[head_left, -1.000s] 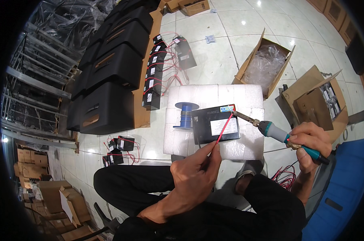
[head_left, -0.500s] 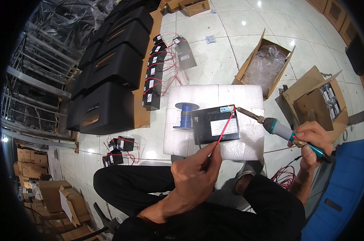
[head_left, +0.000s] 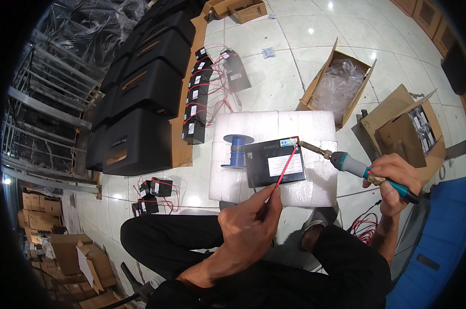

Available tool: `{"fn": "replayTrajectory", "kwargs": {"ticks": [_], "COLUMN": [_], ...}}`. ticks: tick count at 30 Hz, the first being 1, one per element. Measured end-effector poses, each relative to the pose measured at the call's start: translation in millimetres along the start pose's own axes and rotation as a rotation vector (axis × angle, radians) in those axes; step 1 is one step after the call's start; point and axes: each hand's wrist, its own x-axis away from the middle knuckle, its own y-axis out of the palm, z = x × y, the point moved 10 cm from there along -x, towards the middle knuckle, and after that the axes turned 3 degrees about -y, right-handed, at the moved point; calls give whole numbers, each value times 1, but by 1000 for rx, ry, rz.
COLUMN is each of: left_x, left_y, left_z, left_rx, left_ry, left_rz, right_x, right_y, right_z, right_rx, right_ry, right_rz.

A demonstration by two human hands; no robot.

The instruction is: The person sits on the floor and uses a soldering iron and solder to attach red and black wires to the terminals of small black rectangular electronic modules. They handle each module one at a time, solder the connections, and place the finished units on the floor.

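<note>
A black rectangular battery [head_left: 261, 164] with a white label lies on a white foam block [head_left: 315, 191]. Between its thumb and fingers, my left hand [head_left: 252, 219] pinches a red wire [head_left: 286, 169], whose far end meets the terminal at the battery's upper right corner. My right hand [head_left: 396, 180] is wrapped round the grey and teal handle of a soldering iron [head_left: 352, 166]. The iron's tip reaches that same corner by the wire end; whether it touches the terminal I cannot tell. Left of the battery, a blue spool of solder wire [head_left: 237, 151] stands on the foam.
Several black batteries with red wires [head_left: 194, 100] line the floor beyond, and a small group [head_left: 155, 193] lies at left. Large black cases [head_left: 135, 144] stand far left. Open cardboard boxes [head_left: 315, 82] are at right, with a blue plastic surface [head_left: 438, 242] nearer me.
The soldering iron and my right hand have shifted slightly left. The whole view has moved a little; my left hand still pinches the red wire.
</note>
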Motion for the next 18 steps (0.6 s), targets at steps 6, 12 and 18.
{"fn": "replayTrajectory", "kwargs": {"ticks": [6,12,18], "left_x": [1,1,1], "left_y": [0,1,1], "left_z": [-1,-1,-2], "left_rx": [-4,1,17], "left_ry": [3,-1,-8], "left_rz": [-8,-12,-9], "right_x": [2,2,3], "right_y": [0,-1,-1], "right_z": [1,0,0], "right_rx": [4,13,-2], "right_ry": [2,-7,3], "right_rz": [2,1,5]}}
